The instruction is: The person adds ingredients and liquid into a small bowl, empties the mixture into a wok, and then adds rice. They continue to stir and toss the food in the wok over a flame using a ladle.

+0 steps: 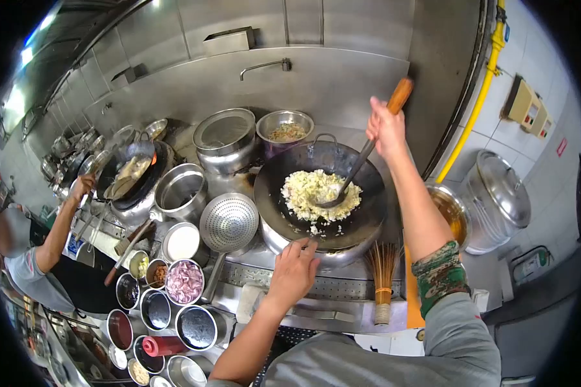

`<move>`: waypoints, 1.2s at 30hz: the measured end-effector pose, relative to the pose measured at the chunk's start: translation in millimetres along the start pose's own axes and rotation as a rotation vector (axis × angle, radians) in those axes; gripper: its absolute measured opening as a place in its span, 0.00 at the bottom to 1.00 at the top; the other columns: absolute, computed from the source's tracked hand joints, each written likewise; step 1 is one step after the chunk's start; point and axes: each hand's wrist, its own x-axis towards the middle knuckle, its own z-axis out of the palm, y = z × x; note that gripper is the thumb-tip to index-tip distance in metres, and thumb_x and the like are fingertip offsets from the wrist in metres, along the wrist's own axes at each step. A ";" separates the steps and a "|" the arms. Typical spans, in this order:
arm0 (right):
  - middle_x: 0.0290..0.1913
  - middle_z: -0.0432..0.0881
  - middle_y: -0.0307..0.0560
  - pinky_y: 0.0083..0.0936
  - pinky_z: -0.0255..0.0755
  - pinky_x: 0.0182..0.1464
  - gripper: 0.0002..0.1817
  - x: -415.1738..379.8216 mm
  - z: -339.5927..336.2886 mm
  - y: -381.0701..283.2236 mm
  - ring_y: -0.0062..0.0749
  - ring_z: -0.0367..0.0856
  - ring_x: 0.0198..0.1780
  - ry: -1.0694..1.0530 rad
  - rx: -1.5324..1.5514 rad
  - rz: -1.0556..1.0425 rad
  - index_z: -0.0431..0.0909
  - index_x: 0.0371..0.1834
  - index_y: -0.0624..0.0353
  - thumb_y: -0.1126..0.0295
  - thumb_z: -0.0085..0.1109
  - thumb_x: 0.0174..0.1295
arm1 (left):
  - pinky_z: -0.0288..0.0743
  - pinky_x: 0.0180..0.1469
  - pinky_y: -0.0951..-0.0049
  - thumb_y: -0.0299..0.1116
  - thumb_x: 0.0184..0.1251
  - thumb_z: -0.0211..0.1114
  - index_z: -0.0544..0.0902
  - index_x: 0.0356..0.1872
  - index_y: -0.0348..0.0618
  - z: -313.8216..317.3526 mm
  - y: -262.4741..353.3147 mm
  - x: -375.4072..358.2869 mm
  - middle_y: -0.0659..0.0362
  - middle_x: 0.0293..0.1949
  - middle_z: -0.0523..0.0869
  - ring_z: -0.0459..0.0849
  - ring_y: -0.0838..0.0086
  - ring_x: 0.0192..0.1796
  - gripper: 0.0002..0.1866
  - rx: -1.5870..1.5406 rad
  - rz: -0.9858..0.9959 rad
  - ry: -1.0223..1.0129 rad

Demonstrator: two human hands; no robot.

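A large black wok [368, 222] sits on the range before me, holding a heap of yellowish fried rice [303, 187]. My right hand [387, 129] is wrapped round the long handle of a wok ladle, below its wooden grip [400, 95]. The ladle's bowl [332, 198] lies down in the rice. At the wok's near rim is my left hand [292, 272], its fingers bent over the edge and the thumb to the right. A loop handle [323, 139] shows at the wok's far side.
A perforated strainer [229, 222] lies left of the wok, beside a steel pot [182, 188]. Sliced onions [184, 282] and several seasoning containers stand front left. A bamboo brush [383, 284] is at front right. Another person [51, 258] works a second wok [132, 174] at left.
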 end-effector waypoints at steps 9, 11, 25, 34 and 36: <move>0.12 0.59 0.31 0.23 0.54 0.12 0.13 15.7 32.0 -5.9 0.19 0.57 0.10 0.189 -0.073 0.155 0.65 0.23 0.53 0.65 0.58 0.59 | 0.67 0.41 0.57 0.34 0.58 0.64 0.76 0.29 0.39 20.5 -9.6 -1.0 0.50 0.30 0.75 0.74 0.55 0.37 0.09 0.038 0.076 -0.100; 0.12 0.59 0.31 0.23 0.54 0.12 0.12 5.4 36.6 -47.6 0.18 0.57 0.11 0.164 -0.095 0.173 0.65 0.22 0.51 0.65 0.55 0.60 | 0.65 0.39 0.57 0.33 0.58 0.64 0.74 0.26 0.39 0.4 8.2 -4.9 0.49 0.29 0.74 0.72 0.54 0.35 0.10 -0.014 0.081 -0.071; 0.12 0.58 0.31 0.23 0.53 0.14 0.17 -55.0 62.4 -54.8 0.19 0.55 0.11 0.217 -0.234 0.057 0.62 0.19 0.50 0.63 0.58 0.60 | 0.65 0.41 0.57 0.30 0.55 0.65 0.74 0.32 0.38 -34.1 40.9 -31.6 0.49 0.34 0.72 0.70 0.52 0.38 0.09 -0.166 0.014 -0.016; 0.11 0.58 0.32 0.23 0.54 0.11 0.18 -60.1 49.5 -32.5 0.20 0.57 0.09 0.112 -0.084 -0.073 0.62 0.17 0.52 0.65 0.59 0.60 | 0.68 0.41 0.57 0.31 0.56 0.63 0.75 0.32 0.39 0.1 2.1 -62.3 0.47 0.36 0.73 0.72 0.52 0.40 0.08 -0.088 0.108 0.046; 0.11 0.57 0.31 0.22 0.54 0.13 0.18 -49.8 39.2 -32.4 0.19 0.56 0.09 0.127 -0.106 -0.029 0.61 0.18 0.51 0.62 0.59 0.61 | 0.68 0.41 0.57 0.32 0.55 0.64 0.76 0.32 0.38 -9.0 13.5 -49.1 0.48 0.35 0.73 0.72 0.52 0.39 0.09 -0.110 0.033 0.006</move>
